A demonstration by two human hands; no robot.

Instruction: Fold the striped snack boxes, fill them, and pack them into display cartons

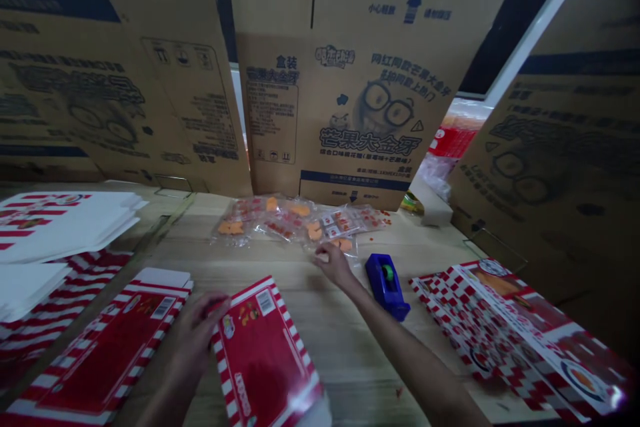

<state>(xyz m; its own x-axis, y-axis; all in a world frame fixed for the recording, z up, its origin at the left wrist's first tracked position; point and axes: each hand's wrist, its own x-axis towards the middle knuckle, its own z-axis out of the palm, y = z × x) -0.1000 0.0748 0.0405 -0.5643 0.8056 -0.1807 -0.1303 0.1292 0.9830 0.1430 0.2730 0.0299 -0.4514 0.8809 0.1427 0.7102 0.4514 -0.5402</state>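
Observation:
My left hand [203, 320] is closed on the upper left edge of a red carton [270, 353] with striped red and white borders and a barcode. The carton lies tilted on the table, its lower end near the bottom of the view. Farther forward, my right hand [334, 261] has its fingers drawn together at the near edge of several clear packets. One packet [343, 243] beside the fingers holds an orange piece; other packets [277, 227] hold small red-printed sachets. What lies between the right fingertips is too small to make out.
A blue tape dispenser [387, 285] stands right of my right hand. Another red carton [115, 347] lies at left, near stacked flat white cartons [65, 220]. Checkered red and white cartons [520, 340] lie at right. Large cardboard boxes [370, 93] wall off the table's back.

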